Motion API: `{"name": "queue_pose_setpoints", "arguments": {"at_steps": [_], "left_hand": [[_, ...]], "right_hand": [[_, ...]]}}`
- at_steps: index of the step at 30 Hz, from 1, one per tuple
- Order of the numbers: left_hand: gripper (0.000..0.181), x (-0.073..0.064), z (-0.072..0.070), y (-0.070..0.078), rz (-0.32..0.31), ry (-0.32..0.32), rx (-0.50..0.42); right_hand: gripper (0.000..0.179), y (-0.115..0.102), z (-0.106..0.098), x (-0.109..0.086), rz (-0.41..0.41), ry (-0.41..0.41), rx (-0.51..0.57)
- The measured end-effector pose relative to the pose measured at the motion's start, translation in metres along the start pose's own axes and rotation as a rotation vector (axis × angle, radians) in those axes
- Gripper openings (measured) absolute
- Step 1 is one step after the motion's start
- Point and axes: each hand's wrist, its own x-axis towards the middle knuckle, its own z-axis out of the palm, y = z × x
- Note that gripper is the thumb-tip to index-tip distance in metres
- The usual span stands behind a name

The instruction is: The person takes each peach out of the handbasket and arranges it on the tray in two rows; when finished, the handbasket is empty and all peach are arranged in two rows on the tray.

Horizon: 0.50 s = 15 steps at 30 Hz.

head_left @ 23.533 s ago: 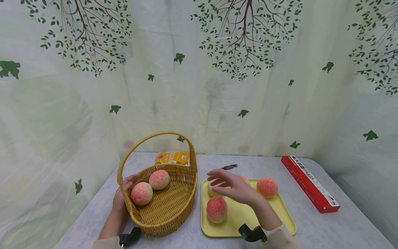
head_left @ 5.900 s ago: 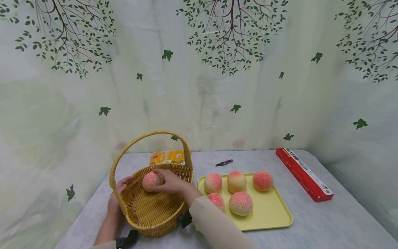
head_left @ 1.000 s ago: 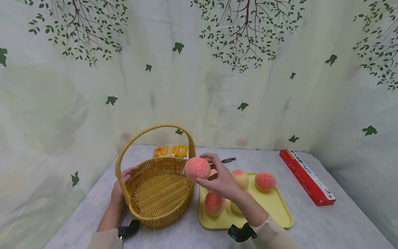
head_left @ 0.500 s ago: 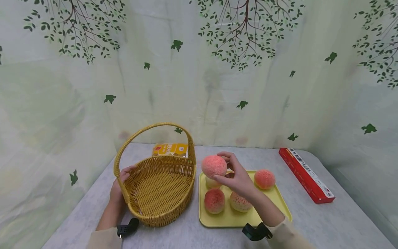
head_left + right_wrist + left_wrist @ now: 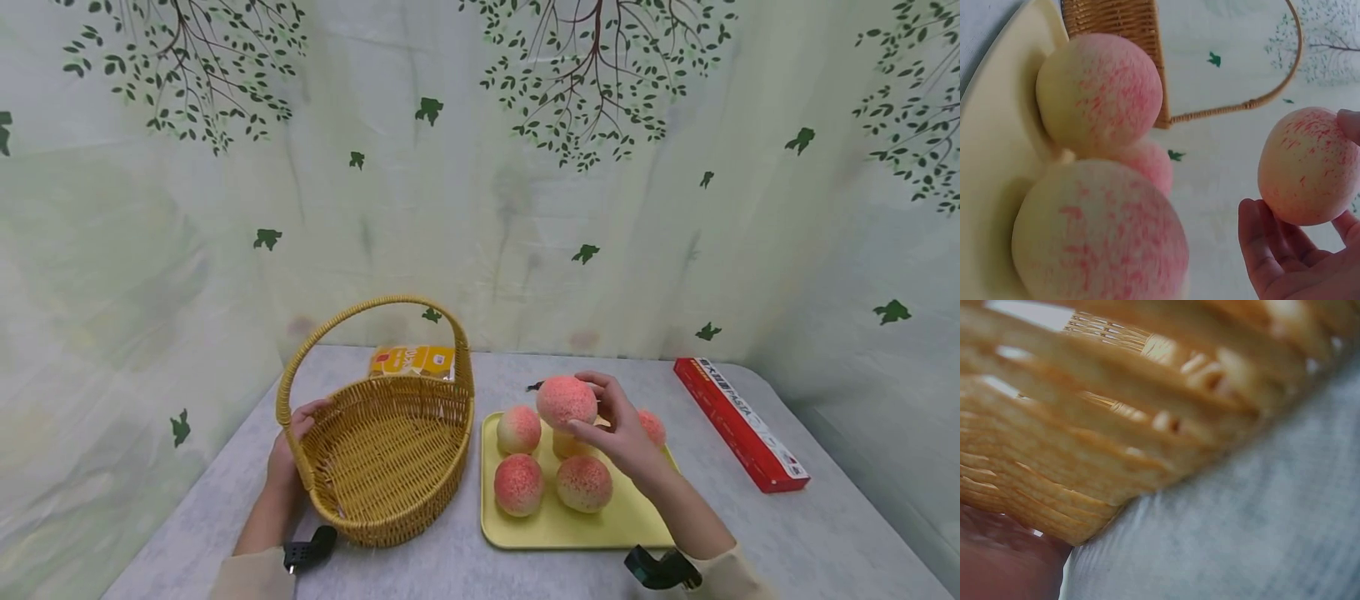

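Observation:
My right hand (image 5: 626, 433) holds a pink-speckled peach (image 5: 564, 400) between thumb and fingers, raised above the yellow tray (image 5: 555, 532). In the right wrist view the held peach (image 5: 1310, 169) is off the tray, with fingertips beneath it. Several other peaches (image 5: 584, 483) rest on the tray; one behind the held peach is partly covered by it. My left hand (image 5: 287, 454) grips the left rim of the wicker basket (image 5: 405, 521), fingers over the edge. The basket's woven floor shows. Close-up weave (image 5: 1054, 462) fills much of the left wrist view, with a bit of the hand at lower left.
Behind the basket lies a yellow packet (image 5: 416, 362). A long red pasta box (image 5: 738, 425) lies right of the tray. A small dark wrapped stick (image 5: 534, 387) shows partly behind the held peach. A leaf-printed curtain (image 5: 480, 208) hangs along the table's back edge.
Over the last second my right hand carried the peach rightward from beside the basket to over the tray. Peaches seen in the basket earlier are out of it. My left hand stays on the rim.

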Motion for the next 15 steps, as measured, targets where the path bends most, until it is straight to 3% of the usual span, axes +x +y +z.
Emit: {"name": "queue_pose_setpoints", "arguments": {"at_steps": [15], "left_hand": [[0.04, -0.001, 0.003, 0.001, -0.021, 0.021, 0.007]], "right_hand": [[0.063, 0.031, -0.037, -0.021, 0.059, 0.063, -0.008]]}}
